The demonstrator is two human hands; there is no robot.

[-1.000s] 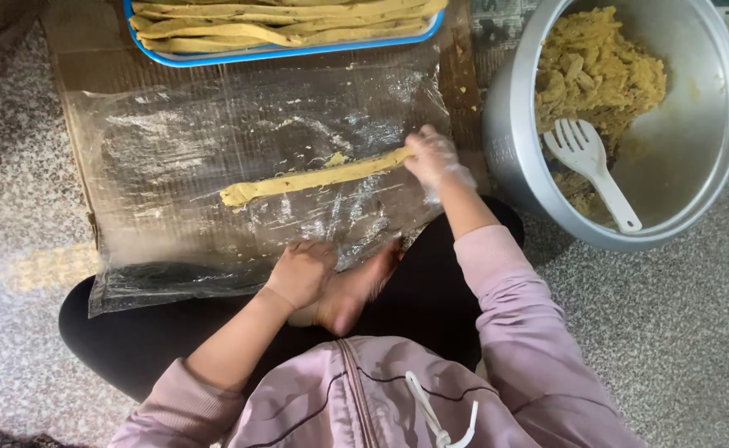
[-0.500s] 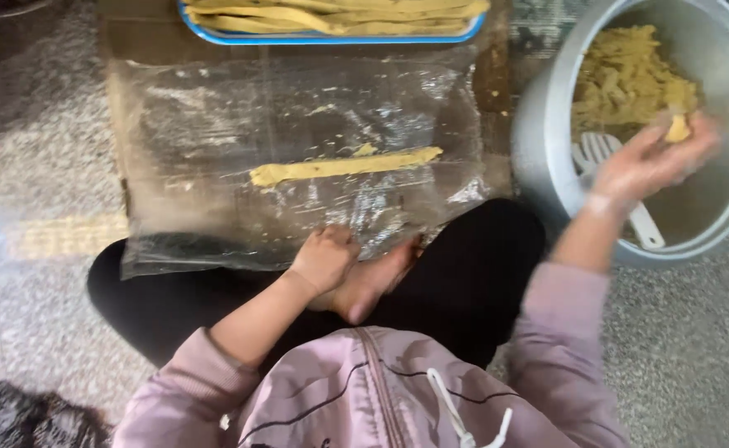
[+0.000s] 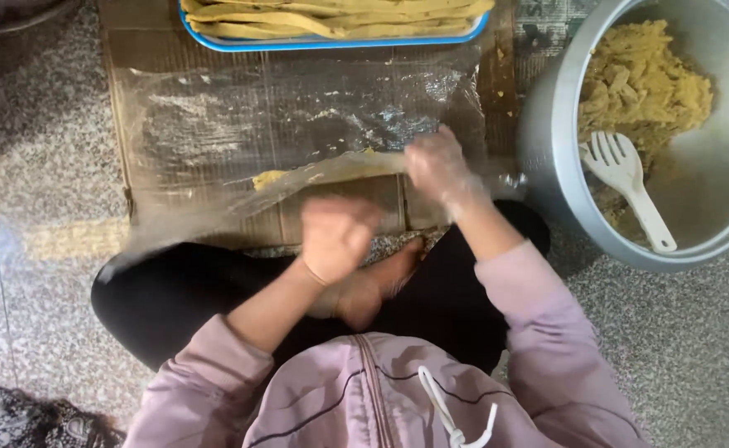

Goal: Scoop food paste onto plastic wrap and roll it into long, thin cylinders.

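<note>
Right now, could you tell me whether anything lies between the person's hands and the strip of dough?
Yes: the clear plastic sheet is folded over the dough strip, so the right hand and left hand meet plastic.

I see a clear plastic sheet (image 3: pixel 298 124), crinkled and smeared, spread flat over cardboard on the floor; its near edge is lifted and folded over. Under that fold lies a long, thin strip of yellow dough (image 3: pixel 298 176), running left to right, its left end poking out, the rest blurred.
</note>
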